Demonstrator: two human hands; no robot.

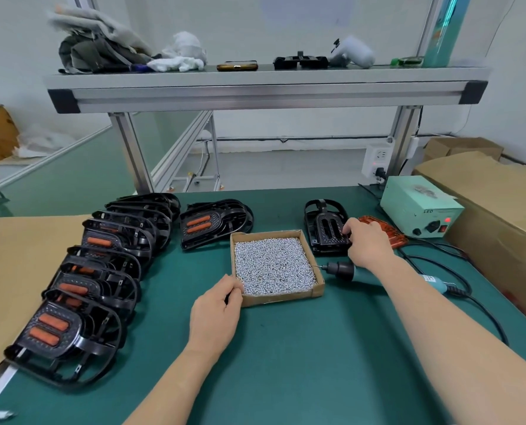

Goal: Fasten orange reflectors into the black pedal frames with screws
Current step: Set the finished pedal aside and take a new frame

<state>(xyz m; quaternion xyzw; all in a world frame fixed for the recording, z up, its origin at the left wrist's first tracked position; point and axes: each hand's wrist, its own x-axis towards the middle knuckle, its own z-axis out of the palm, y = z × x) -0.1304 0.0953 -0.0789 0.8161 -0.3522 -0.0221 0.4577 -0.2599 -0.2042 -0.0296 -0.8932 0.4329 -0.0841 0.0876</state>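
Note:
A black pedal frame [326, 225] with two empty slots lies on the green mat right of centre. My right hand [367, 242] grips its right edge with curled fingers. Behind that hand lies a stack of orange reflectors [387, 230]. A shallow cardboard box of silver screws [274, 265] stands in the middle; my left hand [217, 311] has its curled fingers at the box's near left corner, and whether it pinches a screw cannot be told. A teal electric screwdriver [363, 271] lies under my right forearm. Several black frames with orange reflectors [102, 271] lie in a row on the left.
A pale green power supply [418, 207] with cables sits at the right rear, beside brown cardboard boxes [485, 210]. One more fitted pedal [214, 222] lies behind the screw box. An aluminium shelf [264, 87] spans overhead. Brown cardboard [16, 265] covers the table's left side.

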